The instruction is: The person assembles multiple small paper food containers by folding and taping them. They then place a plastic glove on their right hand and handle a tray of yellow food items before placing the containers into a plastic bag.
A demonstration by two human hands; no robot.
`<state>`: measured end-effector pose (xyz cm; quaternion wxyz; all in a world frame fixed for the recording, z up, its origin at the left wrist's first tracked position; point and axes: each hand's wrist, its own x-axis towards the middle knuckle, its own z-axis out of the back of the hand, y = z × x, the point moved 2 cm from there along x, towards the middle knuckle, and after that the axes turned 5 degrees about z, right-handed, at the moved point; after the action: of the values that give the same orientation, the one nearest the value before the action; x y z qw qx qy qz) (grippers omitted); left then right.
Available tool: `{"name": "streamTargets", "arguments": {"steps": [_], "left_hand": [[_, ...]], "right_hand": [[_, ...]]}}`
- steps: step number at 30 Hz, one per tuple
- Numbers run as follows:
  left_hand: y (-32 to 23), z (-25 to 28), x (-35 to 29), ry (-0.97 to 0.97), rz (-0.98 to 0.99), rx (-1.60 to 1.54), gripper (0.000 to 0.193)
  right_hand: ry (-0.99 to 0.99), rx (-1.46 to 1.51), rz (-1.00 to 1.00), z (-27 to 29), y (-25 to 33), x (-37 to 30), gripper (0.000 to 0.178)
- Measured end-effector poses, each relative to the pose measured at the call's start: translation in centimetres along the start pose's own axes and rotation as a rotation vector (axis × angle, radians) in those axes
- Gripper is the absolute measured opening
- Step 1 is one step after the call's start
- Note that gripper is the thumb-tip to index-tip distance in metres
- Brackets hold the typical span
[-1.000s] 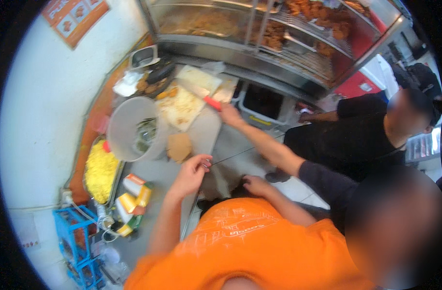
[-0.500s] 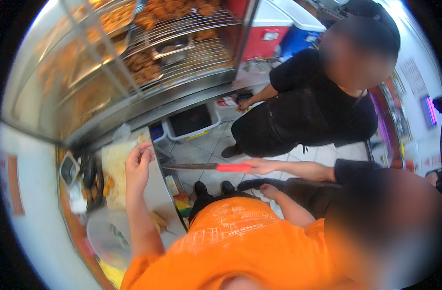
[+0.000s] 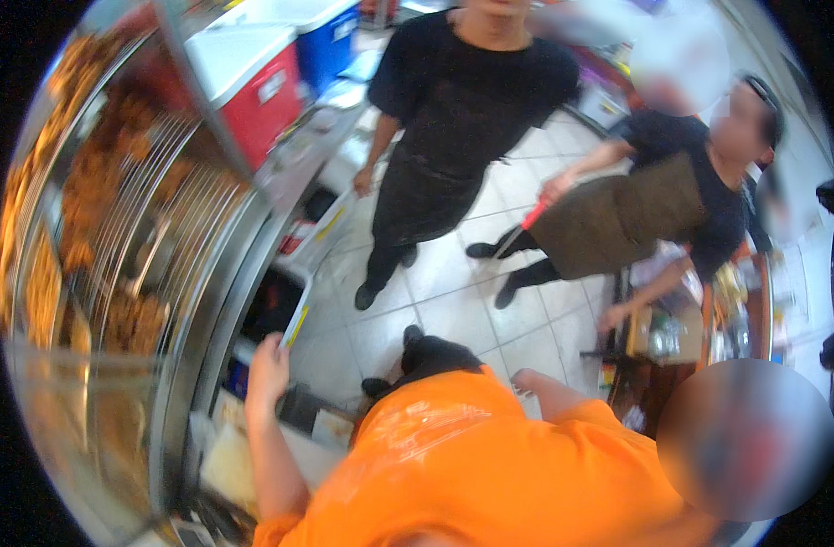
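My left hand (image 3: 268, 372) is raised at the lower left, beside the black-filled crate (image 3: 300, 317). Its fingers look loosely curled, slightly smeared, and nothing shows in them. My right hand (image 3: 533, 383) is low beside my orange shirt (image 3: 499, 447). Its fingers are mostly hidden; a small pale patch shows by it, too unclear to name. Away from both my hands, a co-worker's hand (image 3: 555, 189) grips a knife by its red handle (image 3: 533, 215), the blade pointing down and left.
A heated display case (image 3: 193, 301) with fried food on racks fills the left side. One person in black (image 3: 467, 100) stands ahead, and another in a dark apron (image 3: 631, 219) is to the right. Red (image 3: 266, 105) and blue coolers (image 3: 327, 46) stand behind; tiled floor (image 3: 444, 260) lies between.
My view has swung right, bringing the case nearer on the left. The co-worker with the knife now stands farther off, the knife lowered. The counter with the cutting board is mostly out of view.
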<state>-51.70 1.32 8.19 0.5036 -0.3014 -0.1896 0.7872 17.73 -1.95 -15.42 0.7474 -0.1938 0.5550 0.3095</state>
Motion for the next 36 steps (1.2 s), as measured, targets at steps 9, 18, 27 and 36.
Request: {"name": "streamTargets", "arguments": {"steps": [9, 18, 27, 36], "left_hand": [[16.3, -20.9, -1.3, 0.862, 0.077, 0.372, 0.039], [24.0, -23.7, -3.8, 0.796, 0.547, 0.004, 0.030], [23.1, -22.4, 0.4, 0.592, 0.700, -0.303, 0.024], [1.4, -14.9, 20.3, 0.186, 0.367, -0.242, 0.020]], "right_hand": [[-0.007, -0.922, 0.714, -2.9, 3.8, 6.1, 0.033], [-0.173, -0.868, 0.679, -0.4, 8.4, 0.2, 0.028], [-0.085, -0.267, 0.433, 2.2, 9.8, 4.9, 0.036], [0.040, -0.712, 0.662, 9.8, 15.3, 11.2, 0.024]]}}
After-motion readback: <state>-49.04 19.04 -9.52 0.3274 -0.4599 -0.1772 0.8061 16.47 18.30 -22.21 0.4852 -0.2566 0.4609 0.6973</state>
